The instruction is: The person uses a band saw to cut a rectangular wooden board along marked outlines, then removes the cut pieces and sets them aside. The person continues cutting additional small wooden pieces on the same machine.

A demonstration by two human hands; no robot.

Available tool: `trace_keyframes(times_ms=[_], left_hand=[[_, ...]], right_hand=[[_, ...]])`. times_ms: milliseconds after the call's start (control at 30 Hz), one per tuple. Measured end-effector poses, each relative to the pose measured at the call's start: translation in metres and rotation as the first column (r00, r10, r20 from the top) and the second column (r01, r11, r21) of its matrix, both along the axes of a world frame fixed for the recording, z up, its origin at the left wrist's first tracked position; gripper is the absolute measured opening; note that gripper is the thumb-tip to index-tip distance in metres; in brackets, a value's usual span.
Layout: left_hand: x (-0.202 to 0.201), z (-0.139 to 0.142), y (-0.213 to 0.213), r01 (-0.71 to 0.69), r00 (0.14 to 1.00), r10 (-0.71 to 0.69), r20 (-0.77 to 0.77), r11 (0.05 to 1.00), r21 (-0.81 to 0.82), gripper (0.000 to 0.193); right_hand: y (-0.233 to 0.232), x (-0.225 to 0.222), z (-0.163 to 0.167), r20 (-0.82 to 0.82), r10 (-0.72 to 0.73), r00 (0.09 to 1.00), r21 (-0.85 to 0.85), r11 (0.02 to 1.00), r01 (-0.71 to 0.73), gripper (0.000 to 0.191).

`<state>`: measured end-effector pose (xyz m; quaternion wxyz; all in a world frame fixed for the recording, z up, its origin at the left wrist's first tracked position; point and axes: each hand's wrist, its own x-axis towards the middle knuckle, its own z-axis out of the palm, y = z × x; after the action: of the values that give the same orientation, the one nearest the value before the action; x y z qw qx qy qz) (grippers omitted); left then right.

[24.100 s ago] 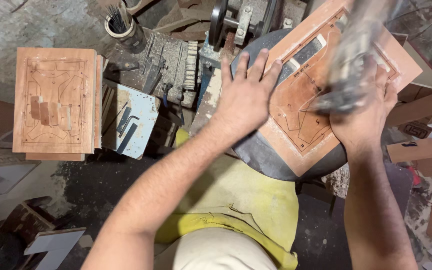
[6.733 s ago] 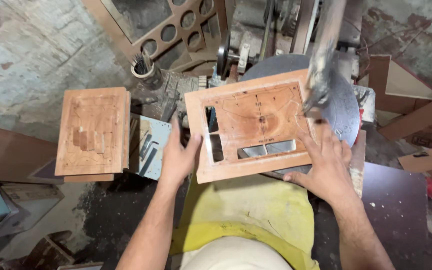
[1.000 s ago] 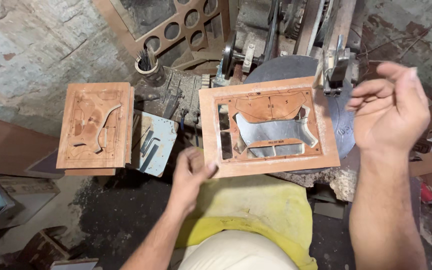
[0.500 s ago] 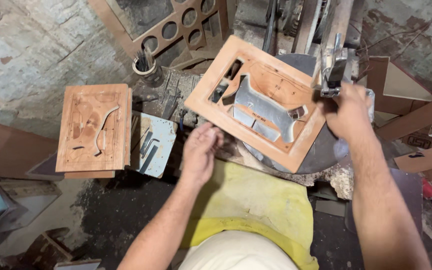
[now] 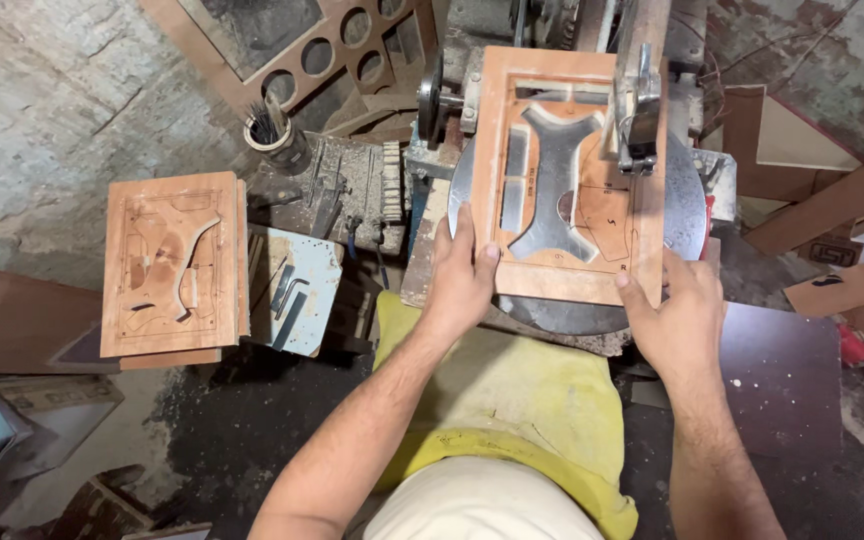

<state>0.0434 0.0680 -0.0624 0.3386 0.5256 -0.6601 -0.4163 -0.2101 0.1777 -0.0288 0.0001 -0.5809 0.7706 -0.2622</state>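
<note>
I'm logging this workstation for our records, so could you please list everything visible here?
wooden panel: one, reddish-brown, pierced with cut-outs, on the round table under the saw head.
round saw table: one, grey metal, beneath the panel.
saw head: one, grey metal, above the panel.
panel stack: one, reddish-brown, at left.
metal plate: one, pale blue, beside the stack.
cup of tools: one, pale, upper left.
left hand: holds the panel's left edge.
right hand: holds its lower right corner.
</note>
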Motion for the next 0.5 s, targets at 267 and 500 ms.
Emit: trace_keyframes(times_ms=[267, 500], left_hand=[[0.015, 0.050, 0.004, 0.023, 0.999, -0.025, -0.034, 0.998, -0.051, 0.063], [0.029, 0.061, 0.014, 0.272, 0.567, 0.150, -0.810, 0.894, 0.356, 0.066]], right_hand=[[0.010, -0.015, -0.012, 0.921, 0.124, 0.369, -0.183, 0.974, 0.130, 0.025], [-0.005, -0.025, 0.003, 0.937, 0.195, -0.291, -0.176, 0.980, 0.090, 0.043]])
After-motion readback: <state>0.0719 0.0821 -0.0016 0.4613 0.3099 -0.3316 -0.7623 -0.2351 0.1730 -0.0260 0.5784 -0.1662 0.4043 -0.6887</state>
